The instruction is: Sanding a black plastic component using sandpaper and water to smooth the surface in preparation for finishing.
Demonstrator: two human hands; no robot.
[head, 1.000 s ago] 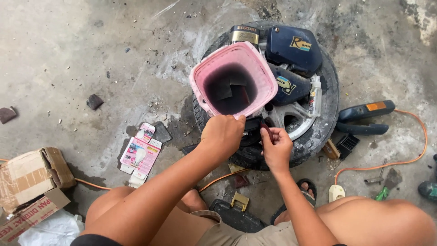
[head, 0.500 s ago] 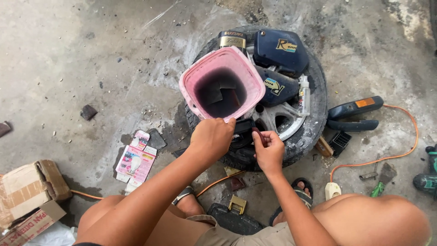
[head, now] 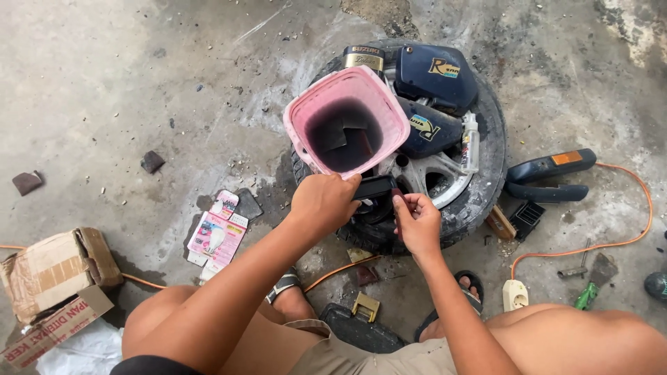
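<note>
A pink plastic tub (head: 300, 118) holding dark liquid and dark sheets rests on a car wheel (head: 486, 180) lying flat on the concrete. My left hand (head: 321, 203) grips a small black plastic part (head: 375, 187) just below the tub's near rim. My right hand (head: 417, 222) pinches a small dark piece against that part's right end. Two dark blue plastic covers (head: 438, 76) and a small spray bottle (head: 471, 142) lie on the wheel behind the tub.
A torn cardboard box (head: 48, 271) and a pink-and-white blister card (head: 217, 236) lie at the left. Right of the wheel are a dark cover with an orange patch (head: 549, 167), an orange cable (head: 625, 236), a white socket (head: 515, 295) and a green screwdriver (head: 586, 296).
Both hands stay together at the wheel's near edge, now closed on the black part below the tub. The view has shifted slightly.
</note>
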